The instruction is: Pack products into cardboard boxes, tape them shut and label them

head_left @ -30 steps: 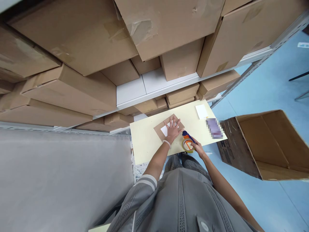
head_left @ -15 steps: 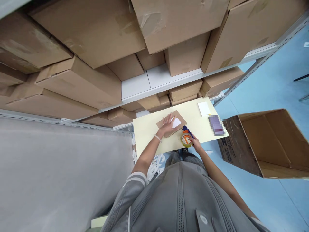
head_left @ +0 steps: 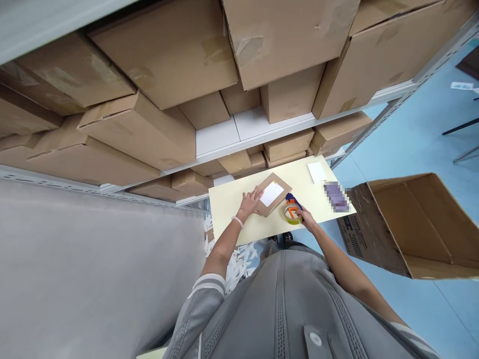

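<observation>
A small flat cardboard box [head_left: 283, 186] with a white label [head_left: 271, 194] on top lies on the pale yellow table. My left hand [head_left: 249, 204] grips its left corner, with fingers spread over the top and thumb on the near side. To the box's right, my right hand [head_left: 307, 220] is closed around the blue handle of an orange and blue tape dispenser [head_left: 291, 202]. A roll of yellowish tape [head_left: 286, 215] sits in the dispenser, just above the table's near edge.
On the pale table [head_left: 228, 224] a white pad [head_left: 317, 172] and a blurred purple thing [head_left: 337, 196] lie at the right. A large open carton [head_left: 370, 239] stands on the blue floor. Shelves full of cardboard boxes [head_left: 168, 55] rise ahead. Paper strips [head_left: 239, 262] lie below the table.
My left hand has slid left off the label to the box's left corner, baring the label. The box has turned slightly. My right hand with the tape dispenser has hardly moved.
</observation>
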